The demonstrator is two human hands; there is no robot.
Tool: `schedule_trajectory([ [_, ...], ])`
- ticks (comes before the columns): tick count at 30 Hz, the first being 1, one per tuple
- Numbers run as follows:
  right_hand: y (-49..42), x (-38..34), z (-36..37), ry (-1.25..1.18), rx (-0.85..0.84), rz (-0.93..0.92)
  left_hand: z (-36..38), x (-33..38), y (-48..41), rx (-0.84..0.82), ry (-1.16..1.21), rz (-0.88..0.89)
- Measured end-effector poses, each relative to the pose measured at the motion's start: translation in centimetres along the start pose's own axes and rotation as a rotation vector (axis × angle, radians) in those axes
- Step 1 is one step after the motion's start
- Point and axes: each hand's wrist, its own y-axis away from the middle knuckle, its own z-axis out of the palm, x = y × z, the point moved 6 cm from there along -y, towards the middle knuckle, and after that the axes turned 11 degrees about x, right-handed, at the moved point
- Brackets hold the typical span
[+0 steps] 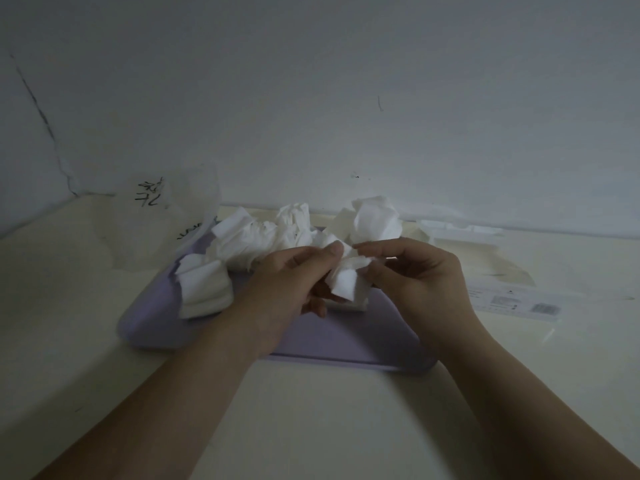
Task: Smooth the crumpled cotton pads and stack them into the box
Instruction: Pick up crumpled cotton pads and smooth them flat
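Note:
A lilac tray (pixel 332 344) lies on the cream table, with several crumpled white cotton pads on its far half. One pad (pixel 204 289) sits at the tray's left edge, a bigger heap (pixel 249 244) behind it, and a balled pad (pixel 375 221) at the back right. Above the tray's middle, my left hand (pixel 287 285) and my right hand (pixel 415 271) both pinch one crumpled pad (pixel 344 278) between thumb and fingers. A flat white piece lies on the tray under that pad, partly hidden by my hands.
A clear plastic bag (pixel 166 220) with black writing lies at the back left against the wall. To the right lie a flattened clear wrapper (pixel 460 233) and a printed label strip (pixel 512 301). The grey wall rises right behind the tray.

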Motion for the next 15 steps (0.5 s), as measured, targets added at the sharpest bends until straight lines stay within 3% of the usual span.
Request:
schedule_trajectory([
  [7, 0.4, -0.3, 0.9, 0.03, -0.129, -0.008, -0.9, -0.2, -0.3, 0.089, -0.061, -0.04],
  [12, -0.3, 0.9, -0.8, -0.027, 0.063, 0.18, -2.3, 0.8, -1.0, 0.277, -0.14, 0.107],
  [15, -0.3, 1.3, -1.2, 0.035, 0.1, 0.253, -2.3, 1.9, -0.7, 0.272, -0.147, 0.215],
])
